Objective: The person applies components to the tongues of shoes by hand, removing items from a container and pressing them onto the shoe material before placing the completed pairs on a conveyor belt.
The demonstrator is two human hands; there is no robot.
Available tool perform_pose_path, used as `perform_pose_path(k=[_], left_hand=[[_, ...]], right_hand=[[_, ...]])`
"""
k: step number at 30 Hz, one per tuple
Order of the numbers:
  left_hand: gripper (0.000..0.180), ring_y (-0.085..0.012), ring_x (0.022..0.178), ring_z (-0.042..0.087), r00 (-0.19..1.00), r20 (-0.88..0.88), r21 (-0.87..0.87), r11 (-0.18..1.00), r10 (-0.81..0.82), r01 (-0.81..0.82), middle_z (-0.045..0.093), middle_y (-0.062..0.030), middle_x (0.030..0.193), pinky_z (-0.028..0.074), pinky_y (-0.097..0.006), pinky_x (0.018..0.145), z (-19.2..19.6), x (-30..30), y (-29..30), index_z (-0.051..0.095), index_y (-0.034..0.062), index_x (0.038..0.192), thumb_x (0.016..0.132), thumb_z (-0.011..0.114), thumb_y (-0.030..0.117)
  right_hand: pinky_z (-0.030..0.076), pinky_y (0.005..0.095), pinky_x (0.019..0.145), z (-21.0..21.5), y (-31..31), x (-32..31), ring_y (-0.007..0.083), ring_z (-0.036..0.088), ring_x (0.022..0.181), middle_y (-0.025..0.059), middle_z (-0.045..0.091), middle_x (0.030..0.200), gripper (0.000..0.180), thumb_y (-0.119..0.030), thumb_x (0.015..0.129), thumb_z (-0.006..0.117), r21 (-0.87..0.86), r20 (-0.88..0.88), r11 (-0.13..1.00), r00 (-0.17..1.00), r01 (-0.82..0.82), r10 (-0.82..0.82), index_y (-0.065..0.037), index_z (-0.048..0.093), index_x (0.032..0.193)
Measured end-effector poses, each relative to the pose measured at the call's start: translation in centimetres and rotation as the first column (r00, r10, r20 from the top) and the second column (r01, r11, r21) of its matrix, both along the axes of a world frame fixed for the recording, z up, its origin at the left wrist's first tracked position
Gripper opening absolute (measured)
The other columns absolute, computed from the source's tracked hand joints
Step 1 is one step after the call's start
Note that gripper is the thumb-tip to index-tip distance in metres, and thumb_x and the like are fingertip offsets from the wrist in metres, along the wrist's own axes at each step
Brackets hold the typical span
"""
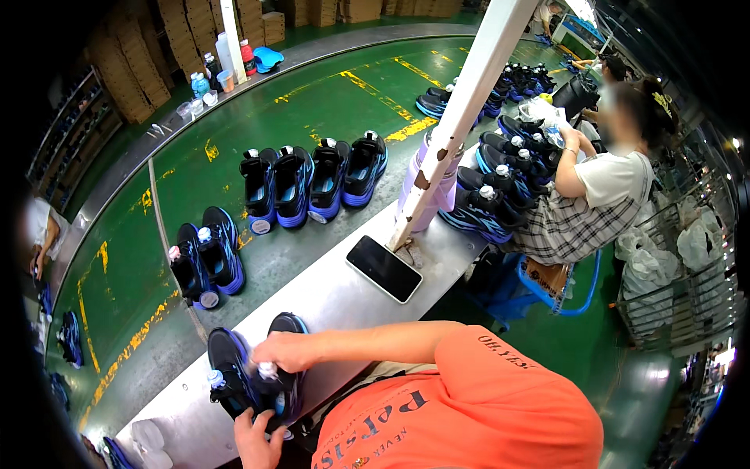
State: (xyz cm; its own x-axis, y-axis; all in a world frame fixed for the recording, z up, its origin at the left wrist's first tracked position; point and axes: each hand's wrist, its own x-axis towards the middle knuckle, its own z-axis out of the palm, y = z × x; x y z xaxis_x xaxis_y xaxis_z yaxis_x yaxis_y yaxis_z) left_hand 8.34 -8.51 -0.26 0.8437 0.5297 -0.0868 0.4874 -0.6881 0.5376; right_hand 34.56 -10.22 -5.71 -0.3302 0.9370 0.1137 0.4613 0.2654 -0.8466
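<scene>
Two black sneakers with blue-purple soles stand side by side on the metal bench edge in front of me: a left sneaker and a right sneaker. My right hand is closed over the right sneaker's opening, at a whitish piece sticking up there; its fingertips are blurred. At the heel end, my left hand grips the left sneaker, fingers spread over its collar. A pale bluish piece juts from the left sneaker.
Ahead, two sneakers and a further row of sneakers stand on the green conveyor. A phone lies on the bench by a white post and a lilac bottle. To the right, a co-worker handles more sneakers.
</scene>
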Motion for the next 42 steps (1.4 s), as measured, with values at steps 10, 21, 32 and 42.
perform_pose_path(k=[10,21,32,42], left_hand=[[0.014,-0.0410,0.076,0.055,0.961,0.211,0.017,0.983,0.177,-0.184,0.055,-0.0195,0.082,0.043,-0.044,0.067,-4.8,5.6,-0.4,0.057,-0.0034,0.093,0.080,0.059,0.000],[0.010,-0.0234,0.067,0.056,0.803,0.241,-0.312,0.827,0.545,-0.468,0.059,-0.0138,0.074,0.045,-0.034,0.067,-6.1,9.3,-1.2,0.060,-0.0058,0.089,0.083,0.057,0.002],[0.015,-0.0150,0.068,0.054,0.715,0.277,-0.408,0.753,0.642,-0.517,0.062,-0.0081,0.079,0.044,-0.029,0.066,-6.0,11.0,-2.7,0.062,-0.0040,0.090,0.090,0.056,0.010],[0.026,-0.0045,0.038,0.038,0.892,-0.087,-0.921,0.306,0.443,-0.242,0.069,-0.0137,0.072,0.026,-0.020,0.038,-1.9,11.4,-2.2,0.066,-0.0059,0.096,0.093,0.056,0.017]], right_hand=[[0.038,0.0413,0.095,2.7,-3.2,3.5,0.0345,0.050,0.108,0.0149,0.056,0.109,0.068,-0.014,0.065,0.073,0.004,-0.017,0.989,0.989,-0.149,0.149,-0.008,0.050,0.129],[0.049,0.0426,0.074,3.3,-3.8,3.3,0.0330,0.057,0.091,0.0117,0.053,0.101,0.052,-0.020,0.056,0.082,0.171,0.370,0.982,0.919,0.080,-0.140,-0.011,0.062,0.103],[0.049,0.0395,0.058,3.7,-5.5,4.6,0.0311,0.063,0.071,0.0140,0.055,0.087,0.036,-0.012,0.067,0.071,0.115,0.485,0.993,0.872,0.011,-0.066,-0.008,0.058,0.101],[0.048,0.0419,0.073,4.3,-5.8,5.9,0.0360,0.060,0.089,0.0170,0.056,0.093,0.039,-0.007,0.075,0.064,-0.008,0.078,0.997,0.995,0.070,-0.070,-0.009,0.058,0.113]])
